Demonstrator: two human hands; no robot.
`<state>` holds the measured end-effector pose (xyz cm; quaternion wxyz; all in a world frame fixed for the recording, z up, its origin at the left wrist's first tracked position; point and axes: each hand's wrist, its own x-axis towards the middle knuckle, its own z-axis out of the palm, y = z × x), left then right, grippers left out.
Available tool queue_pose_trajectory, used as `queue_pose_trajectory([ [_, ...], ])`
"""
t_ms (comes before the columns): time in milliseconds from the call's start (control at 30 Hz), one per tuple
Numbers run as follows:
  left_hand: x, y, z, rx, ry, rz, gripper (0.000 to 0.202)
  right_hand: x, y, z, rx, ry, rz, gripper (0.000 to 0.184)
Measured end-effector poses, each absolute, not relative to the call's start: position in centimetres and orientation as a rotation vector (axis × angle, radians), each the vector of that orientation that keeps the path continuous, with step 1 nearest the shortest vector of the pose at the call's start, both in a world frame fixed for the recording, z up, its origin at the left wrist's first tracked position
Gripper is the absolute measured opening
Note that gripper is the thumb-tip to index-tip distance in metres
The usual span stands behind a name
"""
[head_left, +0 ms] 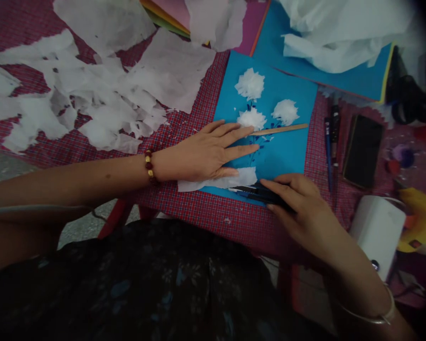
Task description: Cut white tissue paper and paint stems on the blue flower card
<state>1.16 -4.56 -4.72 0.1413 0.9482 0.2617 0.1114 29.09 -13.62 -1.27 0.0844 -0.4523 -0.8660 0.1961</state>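
Observation:
A blue card (287, 156) lies on the red checked tablecloth, with three white tissue flowers (250, 84) glued above drawn blue stems. My left hand (206, 151) lies flat and open on the card's left part, fingers stretched over a white tissue strip (234, 181) at the card's near edge. A thin wooden stick (280, 129) rests across the card by my fingertips. My right hand (298, 203) is closed on a pair of dark scissors (252, 192), whose blades lie at the tissue strip.
Torn white tissue pieces (92, 94) cover the cloth at the left. Coloured paper sheets (255, 23) and more tissue lie at the back. Pens (329, 142), a dark phone (364, 151) and a white box (378, 232) sit at the right.

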Motion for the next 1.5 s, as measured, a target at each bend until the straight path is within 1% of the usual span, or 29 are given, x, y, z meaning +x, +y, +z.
queue_pose_trajectory([
  [233, 1.2, -4.5, -5.0, 2.748, 0.761, 0.314, 0.062, 28.8, -15.1, -1.2, -1.378, -2.589, 0.579, 0.046],
  [467, 1.5, -4.7, -5.2, 2.744, 0.774, 0.315, 0.064, 28.8, -18.4, -1.1, -1.440, -2.563, 0.565, 0.051],
  [600, 1.4, -4.7, -4.9, 2.723, 0.770, 0.331, 0.063, 28.9, -18.7, -1.1, -1.434, -2.544, 0.574, 0.049],
  [900, -0.9, -4.0, -4.7, 2.624, 0.693, 0.540, 0.061, 30.3, -19.3, -1.6, -1.472, -2.450, 0.563, 0.045],
  [1100, -2.1, -6.0, -5.3, 2.775, 0.849, 0.457, 0.057, 30.9, -19.2, -1.7, -1.490, -2.405, 0.583, 0.047],
  [1500, -2.1, -6.4, -5.3, 2.796, 0.880, 0.386, 0.055, 31.8, -19.9, -1.0, -1.536, -2.394, 0.544, 0.046],
])
